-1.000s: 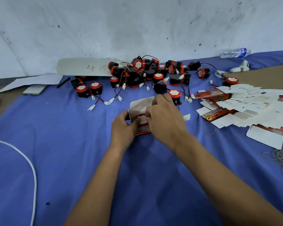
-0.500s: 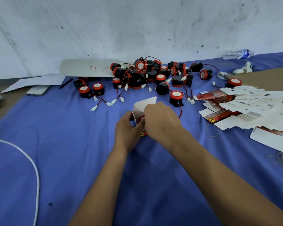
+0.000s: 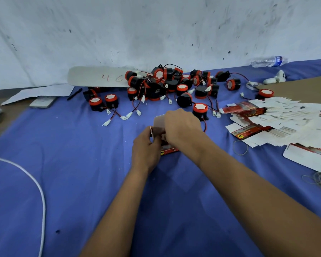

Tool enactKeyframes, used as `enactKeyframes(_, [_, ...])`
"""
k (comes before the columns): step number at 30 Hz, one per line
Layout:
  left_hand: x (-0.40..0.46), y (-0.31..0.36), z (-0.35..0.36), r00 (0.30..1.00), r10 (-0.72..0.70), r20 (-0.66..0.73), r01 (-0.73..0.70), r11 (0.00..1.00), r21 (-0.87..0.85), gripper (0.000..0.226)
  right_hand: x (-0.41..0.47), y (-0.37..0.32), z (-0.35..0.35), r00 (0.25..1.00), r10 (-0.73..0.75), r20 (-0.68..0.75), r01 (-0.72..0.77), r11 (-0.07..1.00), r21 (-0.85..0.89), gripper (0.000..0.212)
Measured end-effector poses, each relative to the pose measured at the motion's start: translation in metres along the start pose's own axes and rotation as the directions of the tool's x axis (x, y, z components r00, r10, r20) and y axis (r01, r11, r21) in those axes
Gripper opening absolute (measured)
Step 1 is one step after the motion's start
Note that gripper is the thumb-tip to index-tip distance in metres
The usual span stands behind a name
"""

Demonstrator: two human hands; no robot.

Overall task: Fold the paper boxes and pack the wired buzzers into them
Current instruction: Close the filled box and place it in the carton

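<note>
Two hands, the left hand (image 3: pixel 146 149) and the right hand (image 3: pixel 182 127), work on one paper box (image 3: pixel 160 122). Behind them lies a heap of buzzers (image 3: pixel 167 84), roughly two dozen, too tangled to count exactly. One water bottle (image 3: pixel 269 61), one pen (image 3: pixel 74 94), one phone (image 3: pixel 43 102) and one white cable (image 3: pixel 35 184) also show, beside a fanned stack of flat boxes (image 3: pixel 278 115) too overlapped to count.

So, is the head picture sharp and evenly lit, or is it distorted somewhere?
Head view: soft, even light with no glare; a faint shadow lies on the blue cloth under the arms; wide-angle bending curves the wall edge; the paper box between both hands is slightly blurred.
</note>
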State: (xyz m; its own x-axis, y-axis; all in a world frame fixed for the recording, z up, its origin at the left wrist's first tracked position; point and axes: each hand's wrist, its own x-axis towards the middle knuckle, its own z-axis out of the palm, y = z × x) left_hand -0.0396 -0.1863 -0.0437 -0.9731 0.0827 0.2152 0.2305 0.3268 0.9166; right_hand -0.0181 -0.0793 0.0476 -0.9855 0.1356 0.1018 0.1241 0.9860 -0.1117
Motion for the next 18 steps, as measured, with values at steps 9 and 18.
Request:
enactKeyframes(9, [0.008,0.000,-0.001,0.999,-0.040,-0.004,0.040,0.999,-0.033,0.014,-0.007,0.000,-0.003,0.991,-0.120,-0.065,0.120,0.993,-0.008,0.027])
enactKeyframes(18, [0.009,0.002,0.000,0.997,-0.076,0.011,0.076,0.995,-0.057,0.011,-0.010,0.004,0.014,0.982,-0.036,-0.186,0.063,0.988,0.139,0.018])
